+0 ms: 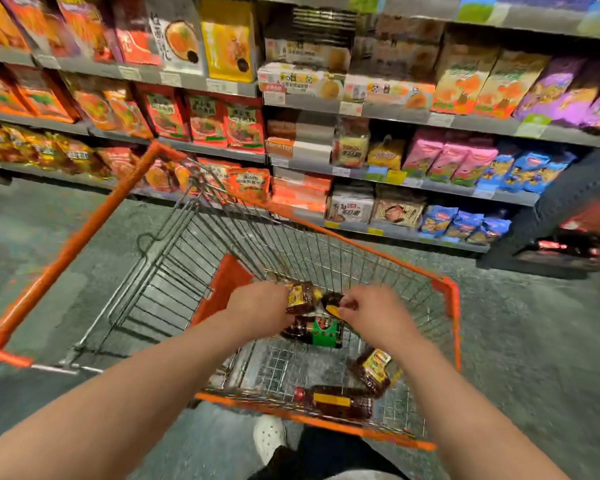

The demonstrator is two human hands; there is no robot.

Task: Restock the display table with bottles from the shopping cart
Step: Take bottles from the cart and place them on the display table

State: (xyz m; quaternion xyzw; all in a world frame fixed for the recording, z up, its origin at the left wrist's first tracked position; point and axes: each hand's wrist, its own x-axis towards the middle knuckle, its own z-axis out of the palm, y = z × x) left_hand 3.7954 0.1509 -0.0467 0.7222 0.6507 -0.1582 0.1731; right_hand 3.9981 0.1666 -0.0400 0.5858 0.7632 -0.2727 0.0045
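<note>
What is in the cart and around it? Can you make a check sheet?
Surface: grey speckled floor; display table not seen.
Job's things: dark bottles lie in the orange wire cart; green-label bottle, two yellow-label bottles loose.
Clutter: nothing seen.
Hands: left hand holds a yellow-label bottle; right hand pinches another bottle's top.
Cables: nothing seen.
Surroundings: snack shelves behind.

Both bare forearms reach forward and down, and they come close together at the hands. The left hand (260, 306) has its fingers curled around a bottle (300, 297). The right hand (374, 311) pinches another bottle (331, 304) with curled fingers, knuckles turned up.
</note>
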